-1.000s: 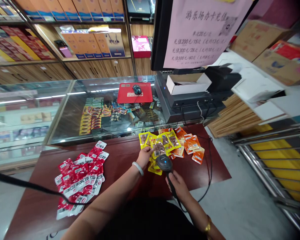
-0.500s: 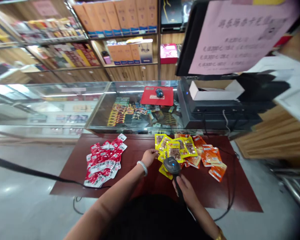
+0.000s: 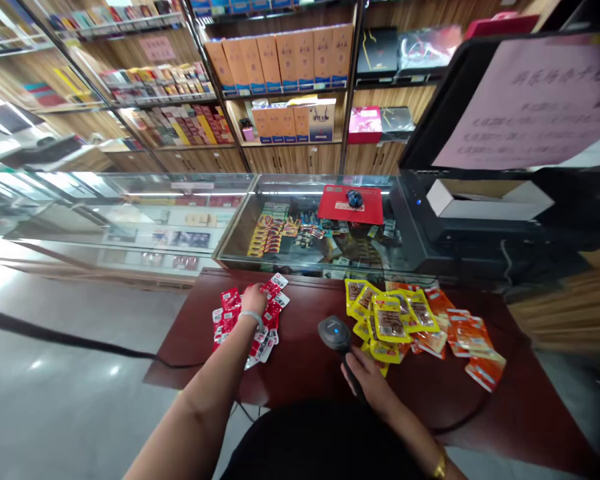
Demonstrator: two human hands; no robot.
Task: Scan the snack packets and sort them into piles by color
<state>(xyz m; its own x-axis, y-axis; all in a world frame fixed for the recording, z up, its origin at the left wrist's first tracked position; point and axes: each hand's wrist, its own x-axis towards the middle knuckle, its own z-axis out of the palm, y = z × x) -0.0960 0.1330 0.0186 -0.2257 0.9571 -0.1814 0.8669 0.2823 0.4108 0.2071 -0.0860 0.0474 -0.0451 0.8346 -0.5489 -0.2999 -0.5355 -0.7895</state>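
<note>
My right hand (image 3: 373, 383) is wrapped round the handle of a black handheld barcode scanner (image 3: 335, 332), its head above the brown table. Just right of it lies a heap of yellow snack packets (image 3: 390, 320), partly on top of orange snack packets (image 3: 473, 337). Over on the left, my left hand (image 3: 254, 301), with a pale bangle on the wrist, reaches down onto a pile of red and white snack packets (image 3: 267, 343). Its fingertips are hidden among the packets, so I cannot see whether they grip one.
Behind the table (image 3: 305, 373) stands a glass display counter (image 3: 240, 220) with a red mouse pad (image 3: 330, 212) and mouse on it. A white open box (image 3: 490, 208) sits on dark equipment below a monitor back (image 3: 450, 100). A black cable (image 3: 105, 350) crosses at the left.
My left hand has gone from beside the yellow packets leftward to the red packets. The scanner has shifted left, off the yellow heap. The view has turned to the left.
</note>
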